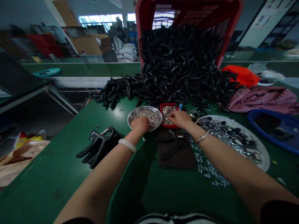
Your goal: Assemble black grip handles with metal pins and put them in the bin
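Note:
My left hand [140, 124] reaches into a round metal bowl [130, 122] of tiny silvery parts, its fingers curled down among them. Over the right side of a small red tray [168, 126] of metal pins is my right hand [179, 119], fingertips pinched together. Whatever either hand pinches is too small or hidden to make out. Between my forearms, a black hand grip exerciser [174, 148] with a spring lies on a dark square pad [179, 160]. More assembled hand grips [102, 144] are stacked left of my left forearm.
A red crate [140, 34] spills black handles [177, 68] across the back of the green table [60, 168]. At right are a white tray [265, 160] of metal parts, scattered small fittings [210, 169], a blue basin [254, 124] and a checked cloth [263, 99].

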Action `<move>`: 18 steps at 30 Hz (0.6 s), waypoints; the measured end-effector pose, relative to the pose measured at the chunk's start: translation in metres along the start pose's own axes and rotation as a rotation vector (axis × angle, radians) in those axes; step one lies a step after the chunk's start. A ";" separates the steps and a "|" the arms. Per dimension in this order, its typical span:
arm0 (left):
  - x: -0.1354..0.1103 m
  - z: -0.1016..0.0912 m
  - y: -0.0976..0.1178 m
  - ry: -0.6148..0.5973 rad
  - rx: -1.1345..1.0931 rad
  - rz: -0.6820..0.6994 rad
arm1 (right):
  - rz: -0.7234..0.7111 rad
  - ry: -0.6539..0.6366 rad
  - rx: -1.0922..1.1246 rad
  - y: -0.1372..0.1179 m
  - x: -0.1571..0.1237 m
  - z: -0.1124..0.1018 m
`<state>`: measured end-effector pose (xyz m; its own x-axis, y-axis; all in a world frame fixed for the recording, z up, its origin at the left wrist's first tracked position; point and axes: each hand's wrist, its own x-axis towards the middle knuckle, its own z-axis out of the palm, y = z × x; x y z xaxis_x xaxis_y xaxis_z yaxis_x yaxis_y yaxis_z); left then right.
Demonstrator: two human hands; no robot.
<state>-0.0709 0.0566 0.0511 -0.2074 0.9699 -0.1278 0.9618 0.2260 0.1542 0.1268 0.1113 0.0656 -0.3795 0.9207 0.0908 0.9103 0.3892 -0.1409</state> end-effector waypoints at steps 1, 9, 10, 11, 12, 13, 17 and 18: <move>0.000 0.001 0.000 0.015 -0.008 0.000 | -0.017 -0.006 0.005 -0.004 0.002 0.000; -0.001 -0.003 -0.010 0.080 -0.220 -0.028 | -0.192 -0.044 0.043 -0.028 0.018 -0.004; -0.001 -0.003 -0.011 0.081 -0.266 -0.035 | -0.248 -0.071 0.044 -0.035 0.019 -0.003; 0.000 -0.003 -0.013 0.080 -0.303 -0.044 | -0.290 -0.103 0.037 -0.043 0.020 -0.001; 0.001 -0.002 -0.014 0.078 -0.328 -0.052 | -0.309 -0.133 0.022 -0.051 0.020 0.002; 0.002 -0.002 -0.016 0.077 -0.345 -0.058 | -0.304 -0.160 0.002 -0.058 0.022 0.005; 0.007 0.005 -0.023 0.078 -0.425 -0.045 | -0.217 -0.210 -0.060 -0.080 0.028 0.018; 0.008 0.007 -0.025 0.087 -0.449 -0.035 | -0.209 -0.215 -0.066 -0.083 0.029 0.020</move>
<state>-0.0950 0.0581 0.0399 -0.2706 0.9608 -0.0608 0.7856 0.2568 0.5630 0.0372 0.1063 0.0601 -0.5795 0.8088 -0.1005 0.8150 0.5745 -0.0758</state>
